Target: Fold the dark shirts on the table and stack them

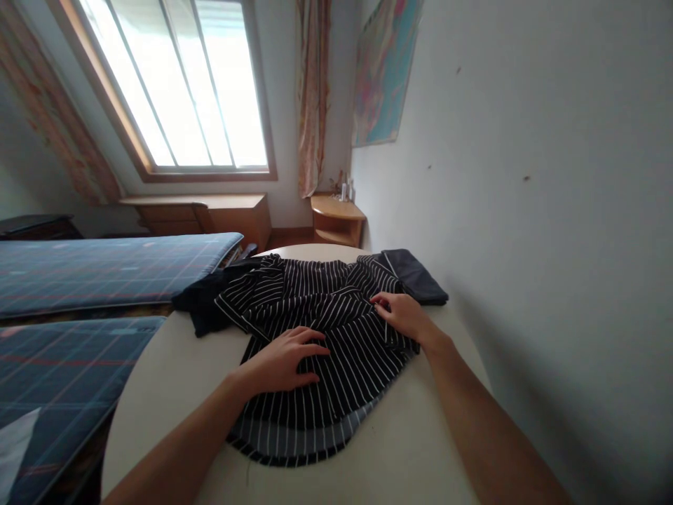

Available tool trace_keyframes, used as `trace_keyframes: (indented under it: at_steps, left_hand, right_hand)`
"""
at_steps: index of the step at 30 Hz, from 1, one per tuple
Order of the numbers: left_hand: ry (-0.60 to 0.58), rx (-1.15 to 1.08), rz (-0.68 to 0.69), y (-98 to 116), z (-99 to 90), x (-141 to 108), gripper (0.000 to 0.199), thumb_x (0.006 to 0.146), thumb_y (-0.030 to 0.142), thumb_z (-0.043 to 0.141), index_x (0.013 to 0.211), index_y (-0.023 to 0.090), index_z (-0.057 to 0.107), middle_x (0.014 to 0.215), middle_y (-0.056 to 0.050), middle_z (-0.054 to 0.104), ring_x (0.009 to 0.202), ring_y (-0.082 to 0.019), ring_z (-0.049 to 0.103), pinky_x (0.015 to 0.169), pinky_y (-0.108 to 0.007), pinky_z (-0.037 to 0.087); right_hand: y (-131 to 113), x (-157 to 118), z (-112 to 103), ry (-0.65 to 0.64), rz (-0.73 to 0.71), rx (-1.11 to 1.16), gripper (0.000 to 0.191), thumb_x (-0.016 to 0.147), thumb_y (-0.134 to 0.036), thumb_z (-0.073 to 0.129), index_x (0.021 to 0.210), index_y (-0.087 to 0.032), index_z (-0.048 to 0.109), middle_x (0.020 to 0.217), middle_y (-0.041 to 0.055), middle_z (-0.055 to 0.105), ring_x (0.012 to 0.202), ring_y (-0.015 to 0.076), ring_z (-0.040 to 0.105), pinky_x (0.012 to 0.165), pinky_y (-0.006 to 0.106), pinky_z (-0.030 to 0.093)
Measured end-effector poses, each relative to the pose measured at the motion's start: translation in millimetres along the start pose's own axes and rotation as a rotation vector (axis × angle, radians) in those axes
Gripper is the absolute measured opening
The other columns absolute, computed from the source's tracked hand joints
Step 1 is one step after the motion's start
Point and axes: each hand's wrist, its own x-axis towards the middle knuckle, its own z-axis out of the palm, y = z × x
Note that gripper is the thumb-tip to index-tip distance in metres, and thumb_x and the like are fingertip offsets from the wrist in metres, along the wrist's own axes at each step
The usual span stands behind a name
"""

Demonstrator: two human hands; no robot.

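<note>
A black garment with white stripes point(341, 351) lies spread and wrinkled on a round white table point(415, 449), its curved hem towards me. My left hand point(289, 358) rests on the garment's left middle part, fingers apart and nothing held. On its right side, my right hand point(402, 314) touches the fabric with bent fingers near the sleeve; whether cloth is pinched between thumb and fingers cannot be made out. Beyond the right hand sits a folded dark grey cloth point(418, 277). A dark navy cloth point(202, 301) lies partly under the garment's left sleeve.
Two plaid-covered mattresses point(105, 270) are on the left, close to the table. A white wall point(552, 210) runs along the right. Behind stand a wooden desk point(236, 210) under the window and a small corner shelf point(336, 207) with small items on it.
</note>
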Motion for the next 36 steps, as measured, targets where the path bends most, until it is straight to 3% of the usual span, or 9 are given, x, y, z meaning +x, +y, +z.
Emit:
trace_keyframes:
  at_steps: [4,10,13,15,17,19,23,30,36]
  left_hand:
    - [-0.044,-0.017,0.047,18,0.4,2,0.051,0.077,0.039,0.08,0.125,0.035,0.067,0.149,-0.003,0.048,0.137,-0.032,0.042,0.113,-0.05,0.034]
    - [-0.142,-0.137,0.04,34,-9.9,3,0.017,0.085,0.042,0.072,0.085,0.027,0.079,0.109,-0.001,0.073,0.101,-0.021,0.067,0.095,-0.033,0.048]
    - [-0.132,-0.126,-0.016,34,-12.3,4,0.022,0.092,0.042,0.063,0.095,0.024,0.076,0.095,-0.002,0.075,0.089,-0.019,0.07,0.087,-0.031,0.051]
    - [-0.057,-0.074,-0.013,32,-9.2,5,0.032,0.09,0.043,0.066,0.117,0.026,0.07,0.116,-0.005,0.072,0.108,-0.024,0.066,0.099,-0.039,0.048]
    - [-0.009,-0.026,0.022,31,-2.6,5,0.058,0.083,0.047,0.073,0.136,0.029,0.058,0.147,-0.009,0.051,0.135,-0.032,0.047,0.112,-0.05,0.037]
    - [-0.044,-0.007,0.048,33,6.0,5,0.075,0.079,0.053,0.075,0.145,0.032,0.049,0.161,-0.009,0.03,0.147,-0.039,0.025,0.116,-0.059,0.027]
    - [-0.147,-0.012,0.051,42,20.9,7,0.081,0.08,0.058,0.07,0.151,0.032,0.04,0.164,-0.012,0.017,0.149,-0.045,0.011,0.115,-0.068,0.018]
    - [-0.182,-0.013,-0.007,69,34.7,3,0.084,0.086,0.063,0.06,0.157,0.032,0.026,0.165,-0.014,0.007,0.147,-0.049,0.0,0.11,-0.078,0.008]
    - [-0.372,-0.15,-0.026,107,16.9,-22,0.075,0.092,0.069,0.043,0.155,0.029,0.032,0.164,-0.015,0.013,0.147,-0.048,0.002,0.108,-0.078,0.018]
  right_hand:
    - [-2,0,-5,0.008,0.076,-0.048,0.024,0.095,-0.034,0.053,0.105,-0.026,0.073,0.092,0.0023,0.077,0.081,0.0189,0.071,0.07,0.026,0.045]
    - [3,-2,-18,0.109,0.163,-0.109,0.044,0.099,-0.049,0.041,0.09,-0.023,0.075,0.081,0.0071,0.076,0.076,0.0209,0.07,0.064,0.027,0.041]
    - [5,-3,-21,0.122,0.164,-0.09,0.049,0.101,-0.049,0.038,0.086,-0.023,0.076,0.079,0.0076,0.075,0.075,0.0211,0.07,0.064,0.027,0.042]
    - [5,-3,-20,0.105,0.137,-0.073,0.044,0.1,-0.046,0.04,0.089,-0.023,0.076,0.08,0.0066,0.076,0.075,0.0209,0.07,0.065,0.027,0.043]
    - [2,-2,-16,0.067,0.083,-0.043,0.036,0.099,-0.043,0.045,0.093,-0.024,0.076,0.084,0.0053,0.076,0.078,0.0206,0.07,0.068,0.027,0.044]
    - [-2,-1,-11,0.031,0.012,0.008,0.03,0.097,-0.04,0.049,0.096,-0.024,0.075,0.09,0.0044,0.076,0.083,0.0203,0.07,0.072,0.027,0.046]
    - [-10,-1,-3,-0.019,-0.085,0.08,0.024,0.095,-0.035,0.053,0.099,-0.023,0.074,0.098,0.0044,0.076,0.088,0.02,0.069,0.078,0.029,0.049]
    - [-20,-2,5,-0.097,-0.193,0.081,0.027,0.093,-0.035,0.059,0.113,-0.022,0.071,0.112,0.0065,0.073,0.104,0.0227,0.067,0.093,0.035,0.05]
    - [-31,-2,12,-0.2,-0.278,0.104,0.034,0.088,-0.041,0.067,0.116,-0.024,0.071,0.119,0.007,0.071,0.113,0.0239,0.064,0.102,0.039,0.047]
